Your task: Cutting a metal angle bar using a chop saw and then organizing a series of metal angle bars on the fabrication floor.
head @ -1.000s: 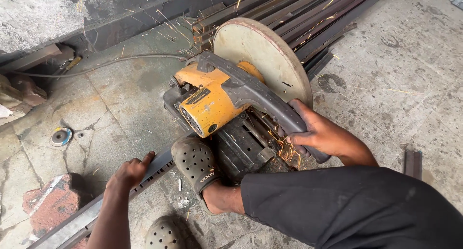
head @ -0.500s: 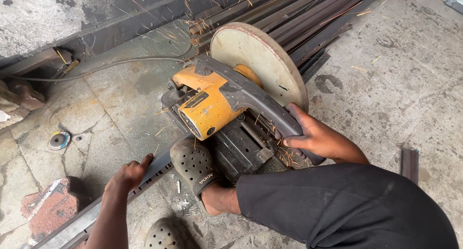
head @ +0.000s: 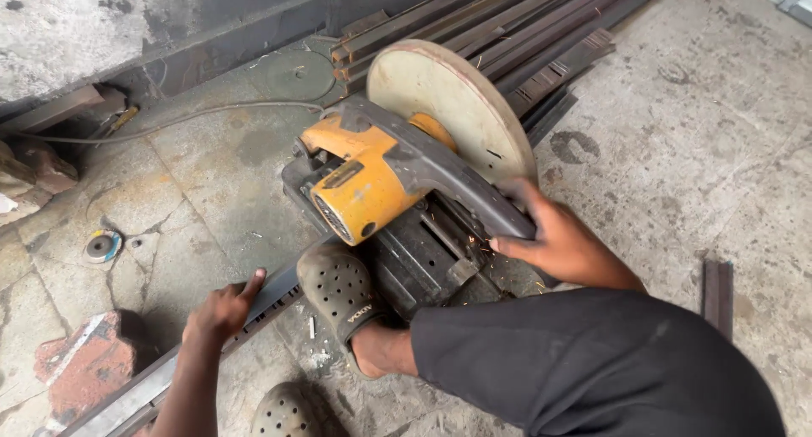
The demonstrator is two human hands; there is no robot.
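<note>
A yellow and grey chop saw [head: 372,183] with a large worn cutting disc [head: 448,98] sits on the concrete floor. My right hand [head: 562,242] grips its dark handle and holds the saw head down; a few sparks show by the blade. My left hand [head: 224,310] presses on a long steel bar [head: 161,378] that runs from the lower left into the saw's vise. My foot in a dark perforated clog [head: 338,289] rests on the saw's base beside the bar.
A stack of long steel bars [head: 507,22] lies behind the saw. The power cable [head: 169,120] runs left toward the wall. A small grinding disc [head: 103,246] and a reddish brick [head: 85,365] lie at left; a short steel piece [head: 717,293] at right.
The saw head has dropped slightly under my right hand. My left hand stays on the bar. The view has shifted a little.
</note>
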